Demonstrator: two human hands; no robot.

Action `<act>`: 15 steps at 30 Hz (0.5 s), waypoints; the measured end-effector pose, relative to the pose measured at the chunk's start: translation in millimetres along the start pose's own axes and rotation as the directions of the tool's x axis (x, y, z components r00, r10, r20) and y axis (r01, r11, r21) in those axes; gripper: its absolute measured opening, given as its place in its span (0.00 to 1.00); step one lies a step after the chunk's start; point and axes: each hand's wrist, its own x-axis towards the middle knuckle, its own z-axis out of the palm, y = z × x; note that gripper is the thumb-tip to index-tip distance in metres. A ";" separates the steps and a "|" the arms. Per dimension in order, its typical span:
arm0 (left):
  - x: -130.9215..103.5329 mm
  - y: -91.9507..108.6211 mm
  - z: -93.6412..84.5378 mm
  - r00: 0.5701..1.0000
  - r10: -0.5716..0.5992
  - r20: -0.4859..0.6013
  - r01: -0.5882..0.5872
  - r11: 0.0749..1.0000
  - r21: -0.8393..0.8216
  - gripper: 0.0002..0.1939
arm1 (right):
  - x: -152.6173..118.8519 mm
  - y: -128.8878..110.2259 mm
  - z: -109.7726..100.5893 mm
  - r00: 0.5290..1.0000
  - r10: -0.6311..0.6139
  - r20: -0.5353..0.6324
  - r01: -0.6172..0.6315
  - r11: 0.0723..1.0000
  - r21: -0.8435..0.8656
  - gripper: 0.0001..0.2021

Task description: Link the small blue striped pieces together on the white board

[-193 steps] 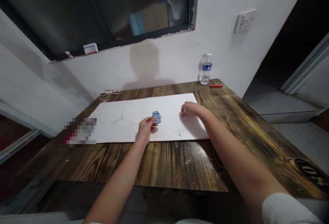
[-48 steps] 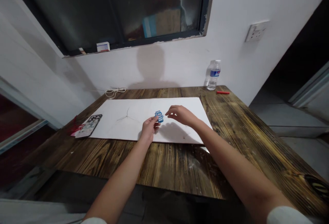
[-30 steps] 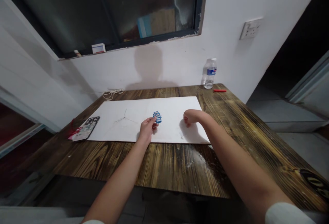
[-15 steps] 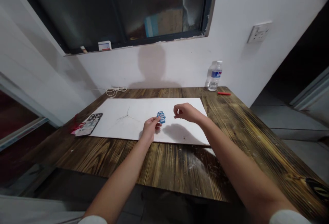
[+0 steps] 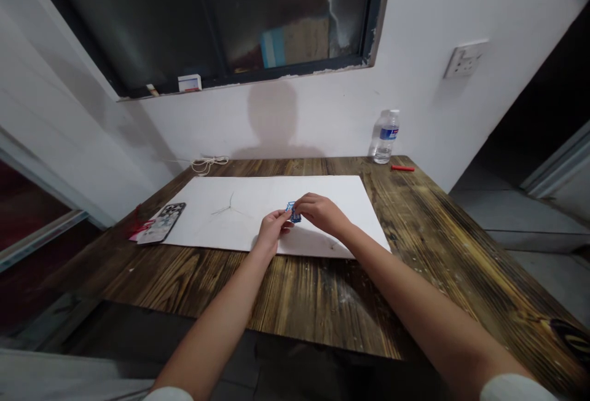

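A small blue openwork piece (image 5: pixel 295 217) with several slot-like gaps is held above the white board (image 5: pixel 258 186). My left hand (image 5: pixel 271 229) pinches its left side between thumb and fingers. My right hand (image 5: pixel 321 212) is closed, its fingertips pressed to the piece's upper right side and covering part of it. Whether a further small thing sits between the right fingertips cannot be made out. A thin dark branching strand (image 5: pixel 230 207) lies on the board to the left of my hands.
On the left of the wooden table (image 5: pixel 193 281) lie a patterned phone-like case (image 5: pixel 162 224) and a red item (image 5: pixel 142 227). A white cord (image 5: pixel 209 163) is coiled at the back. A water bottle (image 5: pixel 386 138) and a red stick (image 5: pixel 402 168) stand and lie at the back right.
My right hand has moved left, from apart over the board to touching the blue piece. My left hand has stayed nearly still, keeping its hold.
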 end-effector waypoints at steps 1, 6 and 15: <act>-0.3 0.2 0.1 1.000 -0.001 -0.001 0.001 1.000 -0.003 0.20 | -0.2 1.0 -0.3 1.000 0.005 -0.005 -0.005 1.000 0.026 0.11; -0.3 0.3 0.0 1.000 0.002 -0.007 -0.002 1.000 -0.028 0.19 | -1.4 7.0 -2.2 0.999 0.048 0.009 -0.049 0.984 0.173 0.10; 3.8 -0.4 -0.9 1.000 -0.005 -0.030 0.004 1.000 -0.024 0.19 | -2.6 15.0 -0.8 0.994 0.111 -0.015 -0.103 0.958 0.267 0.11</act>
